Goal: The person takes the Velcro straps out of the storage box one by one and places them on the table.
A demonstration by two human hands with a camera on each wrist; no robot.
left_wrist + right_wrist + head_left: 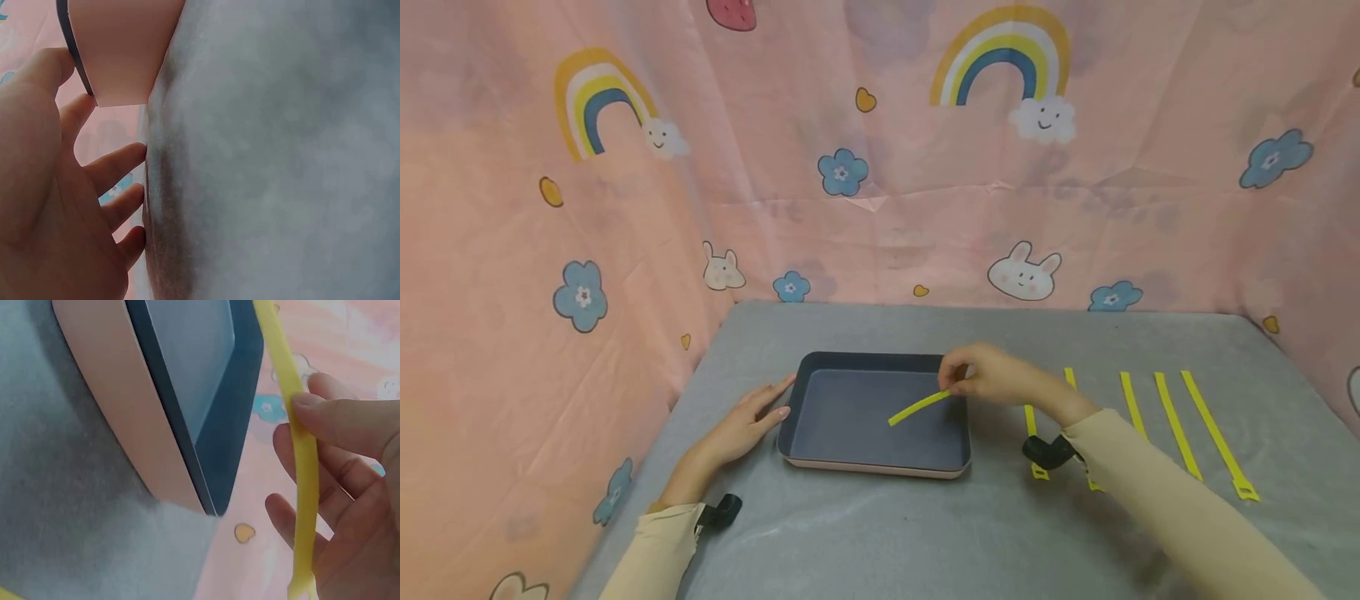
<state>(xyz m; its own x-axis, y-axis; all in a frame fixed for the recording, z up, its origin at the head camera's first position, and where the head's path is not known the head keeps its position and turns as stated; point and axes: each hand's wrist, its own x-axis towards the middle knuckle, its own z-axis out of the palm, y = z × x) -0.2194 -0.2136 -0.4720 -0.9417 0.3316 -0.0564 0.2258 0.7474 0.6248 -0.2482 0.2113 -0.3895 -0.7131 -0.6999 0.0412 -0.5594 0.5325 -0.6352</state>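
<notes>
A shallow baking tray (pixel 850 429), dark grey inside and pink outside, lies on the table. My right hand (pixel 996 375) pinches a yellow cable tie (pixel 917 407), a flat strap, between thumb and fingers above the tray's right side. One end of it reaches left over the tray. In the right wrist view the strap's slotted head (pixel 302 586) hangs below the fingers. At the tray's left edge my left hand (pixel 737 429) rests with fingers spread. In the left wrist view its thumb and forefinger touch the tray's side (pixel 122 56).
Several more yellow cable ties (pixel 1221 437) lie roughly side by side on the grey-covered table (pixel 880 542), right of the tray; my right forearm hides parts of some. A pink patterned curtain (pixel 895 225) stands behind and to the left. Each wrist wears a small black camera mount (pixel 1048 452).
</notes>
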